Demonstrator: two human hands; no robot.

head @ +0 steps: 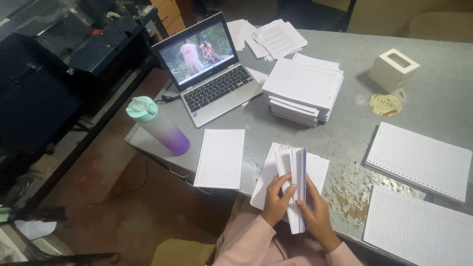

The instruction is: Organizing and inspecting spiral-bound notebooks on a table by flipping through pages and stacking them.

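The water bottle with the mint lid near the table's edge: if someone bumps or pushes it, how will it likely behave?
The water bottle stands tall and narrow on a small base, so a sideways push high up would probably tip it. Being round, it would likely roll once down. It sits close to the table edge, so a fall to the floor seems possible.

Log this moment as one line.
left hand: grips sheaf of lined sheets | right hand: grips same sheaf, held on edge | nearby: single lined sheet, paper stack, laptop, bottle
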